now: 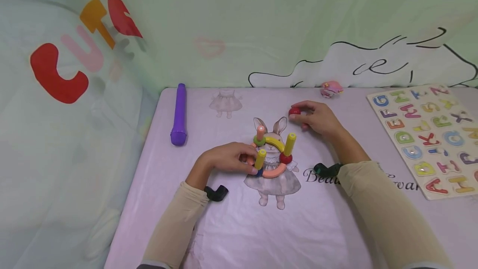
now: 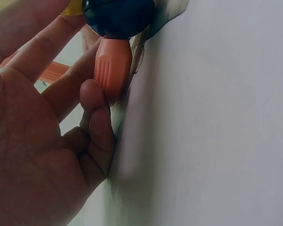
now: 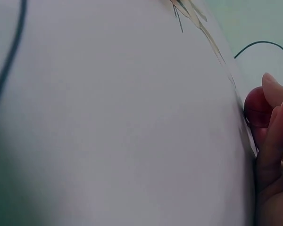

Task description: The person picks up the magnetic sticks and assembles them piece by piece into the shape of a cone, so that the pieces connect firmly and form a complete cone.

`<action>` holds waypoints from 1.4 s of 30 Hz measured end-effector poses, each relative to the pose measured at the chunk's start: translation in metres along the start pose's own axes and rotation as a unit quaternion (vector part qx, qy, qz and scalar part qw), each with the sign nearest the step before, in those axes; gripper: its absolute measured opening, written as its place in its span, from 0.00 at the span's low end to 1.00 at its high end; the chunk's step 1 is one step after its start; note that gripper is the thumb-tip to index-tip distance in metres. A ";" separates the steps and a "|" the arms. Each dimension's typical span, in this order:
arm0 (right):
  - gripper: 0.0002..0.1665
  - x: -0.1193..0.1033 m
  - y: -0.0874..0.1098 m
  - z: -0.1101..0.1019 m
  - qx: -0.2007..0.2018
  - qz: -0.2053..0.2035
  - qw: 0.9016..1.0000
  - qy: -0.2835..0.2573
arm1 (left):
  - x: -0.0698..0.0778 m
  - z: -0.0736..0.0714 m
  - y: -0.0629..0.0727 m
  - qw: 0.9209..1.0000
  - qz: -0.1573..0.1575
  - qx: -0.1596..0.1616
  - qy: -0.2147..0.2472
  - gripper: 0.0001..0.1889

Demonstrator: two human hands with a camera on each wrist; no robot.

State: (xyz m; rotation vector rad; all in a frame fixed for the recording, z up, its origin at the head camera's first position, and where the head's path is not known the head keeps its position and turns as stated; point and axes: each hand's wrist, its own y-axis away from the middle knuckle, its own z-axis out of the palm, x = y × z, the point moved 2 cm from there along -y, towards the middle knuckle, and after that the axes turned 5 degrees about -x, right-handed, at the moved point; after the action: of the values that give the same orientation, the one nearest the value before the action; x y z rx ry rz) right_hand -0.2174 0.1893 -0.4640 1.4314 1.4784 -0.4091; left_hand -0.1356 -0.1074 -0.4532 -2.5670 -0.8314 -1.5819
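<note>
A ring-shaped building toy (image 1: 274, 173) of curved orange and yellow pieces, joined by coloured balls, lies on the table with three short rods standing up from it. My left hand (image 1: 232, 157) grips its near left corner, thumb by the blue ball (image 2: 120, 18) and fingers around the yellow rod (image 1: 260, 160). Below the blue ball, an orange piece (image 2: 113, 70) shows beside the fingers in the left wrist view. Beyond the toy to the right, my right hand (image 1: 317, 118) pinches a red ball (image 1: 294, 112) between thumb and fingers, close over the table.
A purple toy microphone (image 1: 179, 115) lies at the left of the table (image 1: 224, 227). A small pink toy (image 1: 331, 89) sits at the back edge. On the right is a wooden alphabet puzzle board (image 1: 408, 165). Curtains hang behind and to the left.
</note>
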 end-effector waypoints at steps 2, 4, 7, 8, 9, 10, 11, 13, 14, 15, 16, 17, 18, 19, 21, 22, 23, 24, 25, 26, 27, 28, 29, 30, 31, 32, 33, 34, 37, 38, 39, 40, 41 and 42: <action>0.34 0.000 0.001 0.000 0.000 0.000 1.000 -0.001 | -0.001 0.000 0.000 1.000 0.000 0.001 0.002 0.06; 0.33 0.000 0.001 0.001 0.000 0.000 1.000 -0.003 | -0.001 0.000 0.000 1.000 -0.002 0.001 0.003 0.05; 0.34 0.001 0.002 0.002 0.000 -0.002 1.000 -0.014 | -0.001 0.000 0.001 1.000 -0.005 0.003 0.004 0.05; 0.35 0.001 0.002 0.002 -0.001 -0.006 1.000 -0.018 | -0.001 0.000 0.001 1.000 -0.005 0.003 0.005 0.05; 0.35 0.001 0.003 0.002 -0.001 -0.012 1.000 -0.023 | 0.000 0.000 0.001 1.000 -0.006 0.003 0.006 0.05; 0.35 0.000 0.004 0.002 -0.001 -0.018 0.999 -0.029 | 0.000 0.000 0.001 1.000 -0.007 0.003 0.006 0.05; 0.34 0.000 0.005 0.002 -0.002 -0.025 0.999 -0.034 | 0.000 0.000 0.001 1.000 -0.007 0.003 0.007 0.04; 0.33 -0.002 0.007 0.001 -0.003 -0.041 0.998 -0.041 | 0.001 0.000 0.000 1.000 -0.008 0.003 0.006 0.04; 0.33 -0.004 0.008 0.001 -0.003 -0.047 0.998 -0.043 | 0.001 0.000 0.000 1.000 -0.009 0.002 0.007 0.04; 0.33 -0.006 0.010 0.001 -0.004 -0.053 0.998 -0.046 | 0.001 0.001 0.000 1.000 -0.009 0.002 0.006 0.04; 0.33 -0.008 0.011 0.001 -0.006 -0.058 0.997 -0.047 | 0.002 0.001 0.000 1.000 -0.009 0.002 0.006 0.04; 0.33 -0.010 0.013 0.001 -0.009 -0.064 0.997 -0.047 | 0.002 0.000 0.000 1.000 -0.009 0.002 0.006 0.04; 0.33 -0.013 0.015 0.002 -0.012 -0.070 0.996 -0.047 | 0.003 0.000 0.000 1.000 -0.010 0.002 0.005 0.04; 0.32 -0.017 0.016 0.002 -0.016 -0.076 0.996 -0.048 | 0.003 0.000 0.000 1.000 -0.010 0.002 0.004 0.04; 0.30 -0.025 0.021 0.003 -0.023 -0.093 0.994 -0.051 | 0.003 0.000 0.000 1.000 -0.011 0.002 0.002 0.05; 0.30 -0.030 0.023 0.003 -0.027 -0.104 0.993 -0.051 | 0.003 0.000 0.000 1.000 -0.011 0.002 0.000 0.05; 0.29 -0.035 0.026 0.003 -0.030 -0.113 0.992 -0.051 | 0.003 0.000 0.000 1.000 -0.011 0.002 -0.002 0.05; 0.28 -0.040 0.029 0.004 -0.034 -0.122 0.991 -0.050 | 0.003 0.001 0.000 1.000 -0.010 0.002 -0.002 0.06; 0.27 -0.045 0.032 0.004 -0.038 -0.129 0.990 -0.050 | 0.002 0.001 0.000 1.000 -0.009 0.002 -0.002 0.06; 0.26 -0.050 0.036 0.005 -0.043 -0.134 0.989 -0.050 | 0.002 0.001 0.000 1.000 -0.009 0.001 -0.002 0.07; 0.25 -0.055 0.039 0.006 -0.047 -0.138 0.988 -0.048 | 0.002 0.001 0.000 1.000 -0.007 0.001 -0.002 0.08; 0.24 -0.060 0.042 0.006 -0.051 -0.144 0.987 -0.047 | 0.002 0.001 0.000 1.000 -0.006 0.000 -0.001 0.08; 0.23 -0.064 0.046 0.007 -0.055 -0.149 0.986 -0.047 | 0.001 0.001 -0.001 1.000 -0.004 0.000 -0.001 0.09; 0.23 -0.069 0.049 0.008 -0.058 -0.155 0.985 -0.046 | 0.001 0.001 -0.001 1.000 -0.004 0.000 0.000 0.09; 0.22 -0.073 0.053 0.008 -0.063 -0.163 0.984 -0.045 | 0.001 0.001 -0.001 1.000 -0.006 0.001 -0.001 0.09; 0.21 -0.077 0.056 0.009 -0.066 -0.171 0.982 -0.044 | 0.001 0.001 -0.001 1.000 -0.007 0.002 -0.002 0.09; 0.21 -0.081 0.060 0.010 -0.070 -0.182 0.980 -0.040 | 0.001 0.000 -0.001 1.000 -0.009 0.003 -0.002 0.09; 0.20 -0.084 0.063 0.011 -0.074 -0.192 0.978 -0.039 | 0.002 0.000 0.000 1.000 -0.011 0.005 -0.002 0.09; 0.19 -0.094 0.072 0.013 -0.085 -0.217 0.972 -0.030 | 0.002 0.000 0.000 1.000 -0.018 0.007 0.001 0.08; 0.19 -0.096 0.075 0.014 -0.087 -0.225 0.970 -0.025 | 0.002 0.000 -0.001 1.000 -0.019 0.007 0.002 0.08; 0.19 -0.098 0.077 0.015 -0.090 -0.233 0.968 -0.018 | 0.002 0.000 -0.001 1.000 -0.019 0.007 0.003 0.08; 0.19 -0.100 0.079 0.016 -0.093 -0.239 0.966 -0.014 | 0.003 0.000 -0.001 1.000 -0.020 0.008 0.004 0.08; 0.18 -0.102 0.080 0.017 -0.096 -0.247 0.964 -0.008 | 0.003 0.000 -0.001 1.000 -0.020 0.008 0.004 0.08; 0.18 -0.103 0.082 0.018 -0.100 -0.255 0.962 -0.003 | 0.003 0.000 0.000 1.000 -0.021 0.008 0.002 0.08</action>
State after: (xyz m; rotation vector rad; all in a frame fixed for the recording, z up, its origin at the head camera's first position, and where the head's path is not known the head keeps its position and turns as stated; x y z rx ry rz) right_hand -0.1572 0.1375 -0.3573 0.8780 1.8249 -0.5587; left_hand -0.1349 -0.1058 -0.4508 -2.5509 -0.9007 -1.5846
